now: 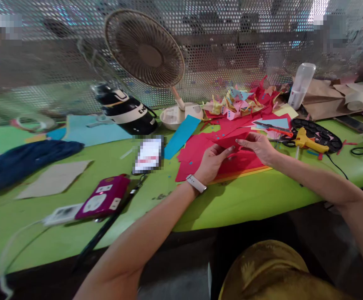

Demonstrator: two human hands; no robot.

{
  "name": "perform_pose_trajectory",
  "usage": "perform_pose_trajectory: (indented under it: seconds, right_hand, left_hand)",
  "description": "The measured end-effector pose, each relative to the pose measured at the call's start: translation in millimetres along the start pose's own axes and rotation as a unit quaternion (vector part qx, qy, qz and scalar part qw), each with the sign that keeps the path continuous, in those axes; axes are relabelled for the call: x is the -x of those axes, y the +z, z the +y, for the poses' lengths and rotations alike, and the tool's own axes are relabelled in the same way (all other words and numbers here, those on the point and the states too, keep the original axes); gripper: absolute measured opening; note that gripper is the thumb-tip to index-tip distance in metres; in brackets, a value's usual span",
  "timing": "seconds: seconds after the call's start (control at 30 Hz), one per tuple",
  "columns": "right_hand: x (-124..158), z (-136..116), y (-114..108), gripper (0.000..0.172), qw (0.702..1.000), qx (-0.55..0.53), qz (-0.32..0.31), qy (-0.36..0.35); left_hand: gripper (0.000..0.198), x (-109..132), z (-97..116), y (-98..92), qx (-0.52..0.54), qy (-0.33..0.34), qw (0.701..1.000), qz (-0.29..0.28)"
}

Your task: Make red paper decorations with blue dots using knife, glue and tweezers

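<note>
Paper (230,140), plain red; left hand (212,161) and right hand (258,146), each grip clamped on it.

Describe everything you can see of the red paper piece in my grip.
The red paper piece looks thin, matte and deep red. Your left grip and right grip hold it from either side, over similarly red sheets on the green table. Its edges blend into that red and are partly covered, so its full outline and any folds can't be made out.
</note>
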State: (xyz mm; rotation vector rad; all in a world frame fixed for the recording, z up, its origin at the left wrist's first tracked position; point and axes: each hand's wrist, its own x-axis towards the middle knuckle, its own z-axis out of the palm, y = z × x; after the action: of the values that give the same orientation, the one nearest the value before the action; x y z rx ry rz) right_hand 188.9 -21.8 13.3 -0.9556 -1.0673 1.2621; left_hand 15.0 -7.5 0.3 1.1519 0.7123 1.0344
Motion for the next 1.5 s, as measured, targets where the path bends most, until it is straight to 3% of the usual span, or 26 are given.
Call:
perform_pose_trajectory:
  seconds: [0.43,0.83,1.5]
  right_hand:
    - [-1.5,0.9,-1.4,0.034,1.0,0.014,-0.01,-0.02]
    - [-2.1,2.5,-2.7,0.036,0.999,0.03,-0.009,-0.027]
    - [-2.4,0.3,-2.1,0.036,1.0,0.013,-0.004,-0.005]
  left_hand:
    - [0.047,0.2,1.0,-0.3,-0.014,0.01,1.0,-0.004]
    - [0.049,0.3,0.5,-1.0,0.011,-0.015,0.999,0.038]
    - [0.05,-1.5,-2.2,-5.0,-0.026,-0.029,0.999,0.02]
